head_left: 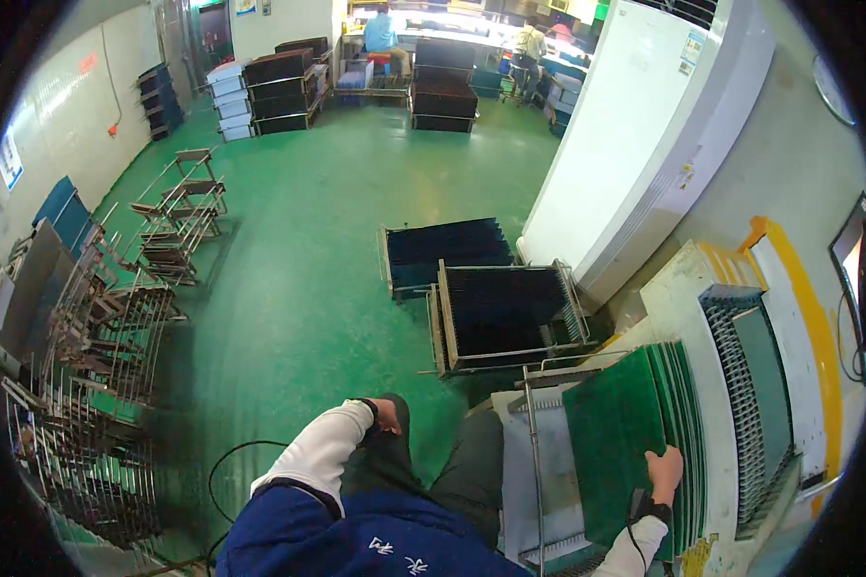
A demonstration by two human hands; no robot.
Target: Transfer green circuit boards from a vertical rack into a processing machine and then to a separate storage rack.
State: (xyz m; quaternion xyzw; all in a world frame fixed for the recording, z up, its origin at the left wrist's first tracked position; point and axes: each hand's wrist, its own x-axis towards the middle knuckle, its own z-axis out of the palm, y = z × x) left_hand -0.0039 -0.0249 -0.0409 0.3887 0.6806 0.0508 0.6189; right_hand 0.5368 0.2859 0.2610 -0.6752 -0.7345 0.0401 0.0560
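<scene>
At the lower right, my right hand (664, 475) is closed on the edge of a green panel (611, 433), the leftmost of a row of several upright panels. These thin green sheets stand close together in a metal rack (535, 462) beside my right leg. My left hand (387, 417) hangs by my left leg, well away from the panels. Its fingers are mostly hidden, and nothing held in it can be seen. Dark bands circle both wrists.
A white machine with a slotted conveyor opening (749, 413) stands right of the panels. Ahead are racks of dark panels (510, 308) and a tall white cabinet (616, 125). Empty metal racks (106, 356) line the left. People sit at a lit bench (433, 35) far back.
</scene>
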